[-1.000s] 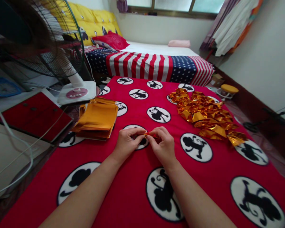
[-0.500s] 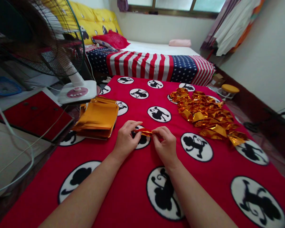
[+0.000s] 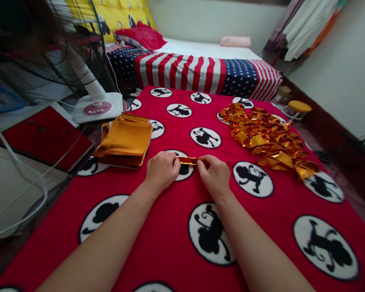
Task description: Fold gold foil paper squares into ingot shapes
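A narrow folded strip of shiny gold foil paper [image 3: 188,161] is stretched level between my two hands, just over the red cloth [image 3: 167,227]. My left hand [image 3: 162,169] pinches its left end between thumb and curled fingers. At the other end, my right hand [image 3: 214,174] pinches the strip with thumb and forefinger. To the left lies a stack of flat gold foil sheets [image 3: 124,140]. Folded gold foil pieces [image 3: 261,140] lie in a heap of overlapping rows on the right.
A white-based fan [image 3: 99,107] stands at the left beside a dark red panel [image 3: 41,138] and a loose white cable [image 3: 44,190]. Behind the cloth is a bed with a flag-patterned cover [image 3: 182,73]. A yellow-topped stool [image 3: 299,106] stands at the far right.
The foil strip, tilted and partly twisted before, is now straight and level. My left fingers have curled in around its end. The camera view has tipped slightly downward.
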Demonstrator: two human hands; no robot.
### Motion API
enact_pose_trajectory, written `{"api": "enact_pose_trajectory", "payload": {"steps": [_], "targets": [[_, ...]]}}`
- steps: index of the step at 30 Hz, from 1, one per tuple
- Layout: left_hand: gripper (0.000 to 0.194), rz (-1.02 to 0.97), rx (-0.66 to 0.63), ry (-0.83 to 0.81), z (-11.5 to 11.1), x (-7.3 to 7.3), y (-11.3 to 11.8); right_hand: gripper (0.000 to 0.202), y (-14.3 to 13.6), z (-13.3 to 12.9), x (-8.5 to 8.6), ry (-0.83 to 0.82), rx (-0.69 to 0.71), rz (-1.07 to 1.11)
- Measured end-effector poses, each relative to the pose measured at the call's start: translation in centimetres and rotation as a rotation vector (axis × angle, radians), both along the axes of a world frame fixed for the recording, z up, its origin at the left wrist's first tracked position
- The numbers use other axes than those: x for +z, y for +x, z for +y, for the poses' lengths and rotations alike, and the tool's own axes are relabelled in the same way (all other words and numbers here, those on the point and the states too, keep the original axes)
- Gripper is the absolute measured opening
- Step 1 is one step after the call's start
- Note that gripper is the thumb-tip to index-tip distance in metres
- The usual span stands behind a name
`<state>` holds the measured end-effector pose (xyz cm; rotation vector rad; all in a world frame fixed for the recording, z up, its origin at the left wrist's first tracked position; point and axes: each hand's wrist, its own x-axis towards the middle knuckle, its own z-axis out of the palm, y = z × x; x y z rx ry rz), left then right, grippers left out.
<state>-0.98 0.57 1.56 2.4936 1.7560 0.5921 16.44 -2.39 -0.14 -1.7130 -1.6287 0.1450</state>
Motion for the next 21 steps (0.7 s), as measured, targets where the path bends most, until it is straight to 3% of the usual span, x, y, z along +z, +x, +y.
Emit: {"api": "enact_pose_trajectory", "payload": {"steps": [9, 21], "targets": [[0.029, 0.051, -0.004, -0.039, 0.2, 0.3, 0.2, 0.02, -0.1, 0.2, 0.7, -0.076, 0.01, -0.224], [0.031, 0.11, -0.127, -0.094, 0.4, 0.6, -0.2, 0.022, 0.1, 0.0, 1.1, -0.073, 0.032, -0.288]]}}
